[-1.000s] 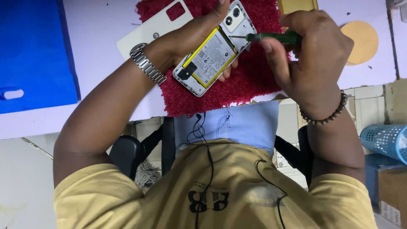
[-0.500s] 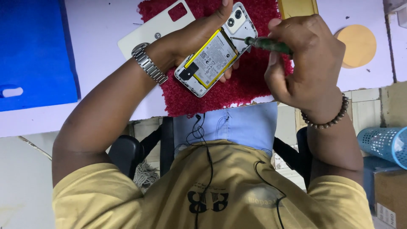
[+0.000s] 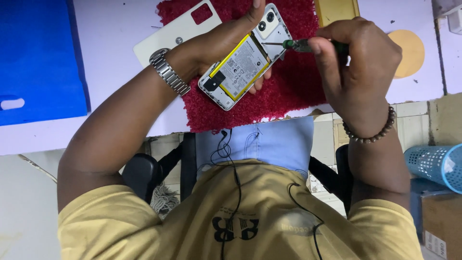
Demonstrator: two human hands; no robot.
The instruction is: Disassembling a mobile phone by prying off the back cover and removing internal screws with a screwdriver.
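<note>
- My left hand (image 3: pixel 216 45) grips the opened phone (image 3: pixel 245 58) tilted above the red mat (image 3: pixel 288 91), steadying its exposed battery side.
- My right hand (image 3: pixel 358 67) pinches the green screwdriver (image 3: pixel 298 45), tip on the frame.

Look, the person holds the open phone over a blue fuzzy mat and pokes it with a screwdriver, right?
Not quite: the head view shows the fuzzy mat is red, not blue. The left hand does hold the open phone over it, and the right hand pokes it with a screwdriver.
</note>
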